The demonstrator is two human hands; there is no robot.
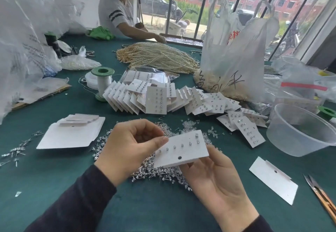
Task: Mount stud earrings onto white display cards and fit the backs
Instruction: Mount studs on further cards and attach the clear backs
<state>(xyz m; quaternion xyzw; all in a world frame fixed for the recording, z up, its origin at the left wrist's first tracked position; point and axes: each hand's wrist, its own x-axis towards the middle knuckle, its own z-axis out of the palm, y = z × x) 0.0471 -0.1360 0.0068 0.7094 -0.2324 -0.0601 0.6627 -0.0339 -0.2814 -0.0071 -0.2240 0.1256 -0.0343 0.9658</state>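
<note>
A white display card (183, 150) with several stud earrings in it is held above a heap of loose silver studs (154, 171). My left hand (127, 144) pinches the card's left edge between thumb and fingers. My right hand (214, 175) lies palm up under the card's right side, fingers curled behind it. A small pile of clear earring backs (189, 124) sits just beyond the card. A stack of blank cards (72, 133) lies to the left. Filled cards (156, 99) fan out across the middle of the table.
A clear plastic tub (300, 131) stands at the right, a single blank card (274, 179) and scissors (321, 195) near the right front edge. Pearl strands (158, 57), a green spool (102, 82) and plastic bags (234, 50) fill the back. Another person (120, 15) works across the green table (45, 173).
</note>
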